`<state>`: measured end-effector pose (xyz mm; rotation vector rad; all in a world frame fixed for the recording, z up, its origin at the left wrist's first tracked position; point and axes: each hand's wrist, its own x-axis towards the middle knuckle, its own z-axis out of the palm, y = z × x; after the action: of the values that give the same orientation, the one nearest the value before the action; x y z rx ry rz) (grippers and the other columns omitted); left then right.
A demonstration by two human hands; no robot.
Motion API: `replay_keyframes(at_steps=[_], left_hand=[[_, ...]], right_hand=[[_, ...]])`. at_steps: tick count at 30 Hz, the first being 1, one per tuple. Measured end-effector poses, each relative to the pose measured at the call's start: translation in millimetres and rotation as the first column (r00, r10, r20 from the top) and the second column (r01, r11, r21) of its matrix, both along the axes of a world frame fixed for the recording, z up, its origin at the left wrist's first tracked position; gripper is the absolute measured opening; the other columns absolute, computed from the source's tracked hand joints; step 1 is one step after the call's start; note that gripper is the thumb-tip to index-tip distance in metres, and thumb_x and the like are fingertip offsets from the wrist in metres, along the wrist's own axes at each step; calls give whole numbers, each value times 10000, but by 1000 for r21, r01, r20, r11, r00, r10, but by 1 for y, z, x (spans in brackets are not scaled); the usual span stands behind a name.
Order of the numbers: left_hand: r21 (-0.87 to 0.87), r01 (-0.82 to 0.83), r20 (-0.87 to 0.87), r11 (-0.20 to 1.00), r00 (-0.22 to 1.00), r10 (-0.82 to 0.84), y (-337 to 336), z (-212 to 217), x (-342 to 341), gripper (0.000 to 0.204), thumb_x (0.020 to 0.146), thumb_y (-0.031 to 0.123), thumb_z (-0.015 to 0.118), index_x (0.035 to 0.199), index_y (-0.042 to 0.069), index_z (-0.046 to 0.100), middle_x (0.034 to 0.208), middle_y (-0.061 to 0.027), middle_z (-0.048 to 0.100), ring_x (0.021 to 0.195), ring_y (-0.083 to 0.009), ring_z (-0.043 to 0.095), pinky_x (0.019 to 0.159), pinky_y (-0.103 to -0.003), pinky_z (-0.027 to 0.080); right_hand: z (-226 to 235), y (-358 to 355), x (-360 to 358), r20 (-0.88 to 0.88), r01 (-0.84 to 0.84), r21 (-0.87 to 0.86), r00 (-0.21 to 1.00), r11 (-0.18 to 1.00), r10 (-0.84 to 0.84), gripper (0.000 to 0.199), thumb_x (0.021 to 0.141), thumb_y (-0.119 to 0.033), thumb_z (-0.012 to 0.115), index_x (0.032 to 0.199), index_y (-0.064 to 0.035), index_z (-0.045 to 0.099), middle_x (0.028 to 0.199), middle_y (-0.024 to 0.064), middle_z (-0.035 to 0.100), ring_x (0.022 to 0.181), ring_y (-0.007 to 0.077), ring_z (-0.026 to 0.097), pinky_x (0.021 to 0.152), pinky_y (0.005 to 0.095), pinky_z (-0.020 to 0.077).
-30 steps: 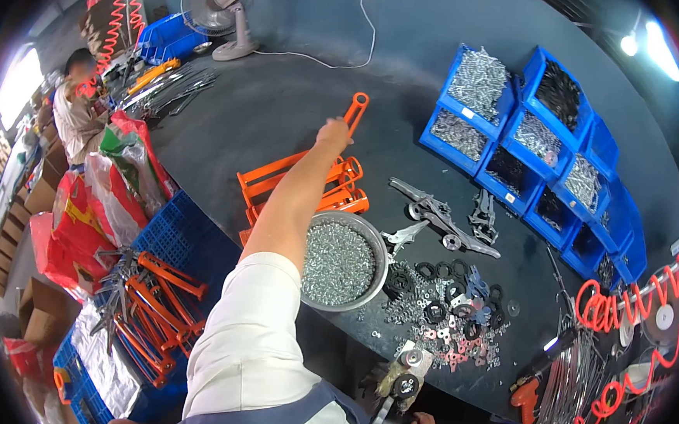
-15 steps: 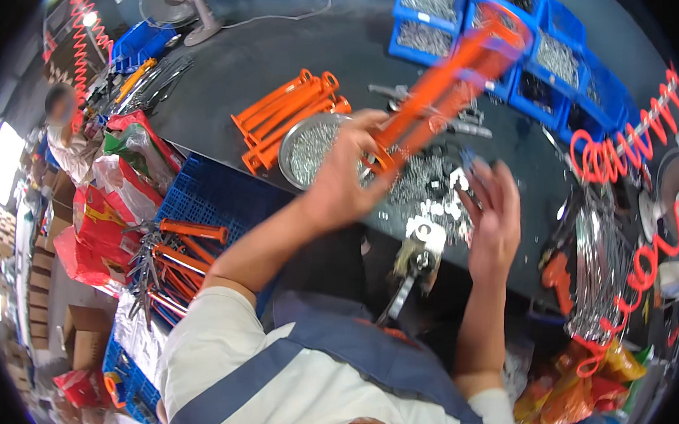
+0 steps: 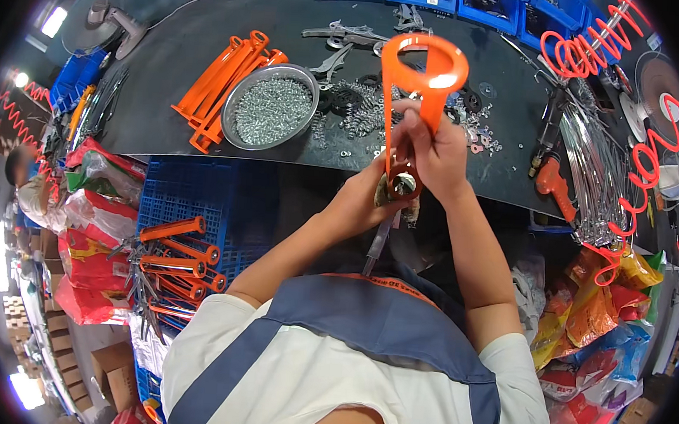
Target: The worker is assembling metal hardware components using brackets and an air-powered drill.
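Observation:
My right hand [image 3: 430, 151] grips an orange plastic frame [image 3: 419, 85] with a ring-shaped top, held upright in front of my chest. My left hand [image 3: 365, 194] holds its lower end, where a round metal part [image 3: 403, 185] sits. Both hands are close together just before the edge of the dark table [image 3: 166, 124]. A metal bowl of screws [image 3: 271, 111] stands on the table to the left, beside a stack of orange frames [image 3: 221, 80].
Springs, washers and metal parts [image 3: 361, 104] lie scattered behind my hands. Blue bins [image 3: 477, 1] line the far edge. A blue crate [image 3: 192, 203] with assembled orange tools [image 3: 173, 256] is at my lower left. Red coiled hoses [image 3: 646, 153] hang right. A fan [image 3: 102, 19] stands far left.
The orange frame has come off the table stack into both hands and now stands upright close to my body. My view has tilted down toward my chest.

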<state>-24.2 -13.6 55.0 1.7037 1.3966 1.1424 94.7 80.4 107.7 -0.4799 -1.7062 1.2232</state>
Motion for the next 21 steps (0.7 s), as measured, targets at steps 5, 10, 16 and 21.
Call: replay_keyframes(at_steps=[5, 10, 16, 21], left_hand=[[12, -14, 28, 1000, 1000, 13, -7, -12, 1, 597, 717, 135, 761, 1229, 36, 471, 1099, -174, 588, 1000, -342, 591, 853, -380, 476], [142, -129, 7, 981, 992, 129, -9, -25, 9, 576, 676, 101, 784, 1182, 33, 517, 1069, -161, 594, 1034, -339, 564, 871, -397, 450], [326, -226, -132, 918, 951, 281, -8, -31, 19, 604, 581, 59, 805, 1113, 41, 521, 1023, -120, 555, 952, -333, 517, 806, -408, 426], [283, -270, -94, 920, 947, 307, -9, -32, 23, 617, 574, 79, 815, 1110, 52, 510, 1014, -120, 548, 953, -337, 510, 812, -419, 415]], right_hand=[[-39, -2, 11, -6, -32, 3, 999, 999, 32, 229, 969, -169, 482, 1034, 3, 618, 691, 34, 619, 538, 67, 573, 498, 199, 463], [-47, -3, 34, -189, 49, 147, 982, 988, -21, 309, 920, -228, 551, 1080, 33, 594, 899, 81, 616, 809, 130, 584, 727, 262, 470], [-76, -16, 77, -108, 208, -181, 967, 961, -229, 304, 925, -223, 547, 1047, 51, 596, 925, 89, 621, 778, 130, 554, 701, 266, 450], [-84, -16, 89, 89, 319, -279, 948, 906, -306, 165, 911, -78, 543, 1032, 12, 612, 898, 57, 637, 751, 79, 566, 652, 208, 455]])
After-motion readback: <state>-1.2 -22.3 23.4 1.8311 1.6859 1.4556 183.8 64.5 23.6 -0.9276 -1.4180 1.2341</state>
